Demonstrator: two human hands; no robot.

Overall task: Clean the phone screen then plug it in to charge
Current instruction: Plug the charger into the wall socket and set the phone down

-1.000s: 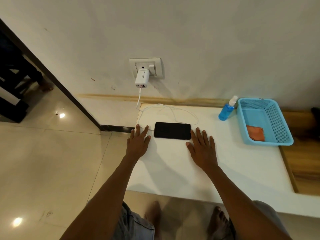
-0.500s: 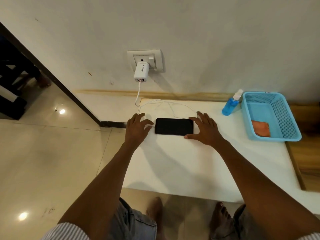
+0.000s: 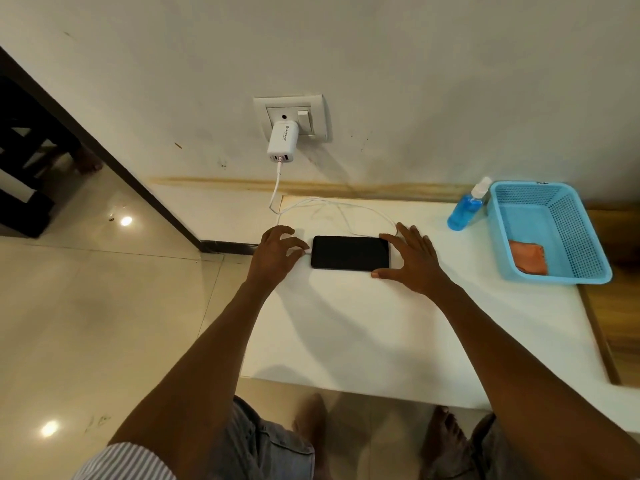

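Where lettering can be sought, only the white charger (image 3: 282,142) bears any: a dark line of print runs along its face, too small to read with certainty. It is a rounded plastic block seated in a white wall socket plate (image 3: 291,117), and a thin white cable (image 3: 334,207) drops from its lower end, loops across the back of the table and runs to the phone's left end.

The phone (image 3: 349,253) lies flat, screen up and dark, a glossy black rectangle with rounded corners, near the back left part of the smooth white table (image 3: 363,327).

The left hand (image 3: 275,252) sits at the phone's left end, fingers curled toward the cable's plug there; whether they pinch it cannot be told. The right hand (image 3: 414,259) is spread open at the phone's right end, thumb at the near edge, fingers at the far corner.

At the right stands a translucent blue spray bottle (image 3: 465,211) with a white nozzle, just beside a perforated blue plastic basket (image 3: 571,233) holding a folded orange cloth (image 3: 528,256).
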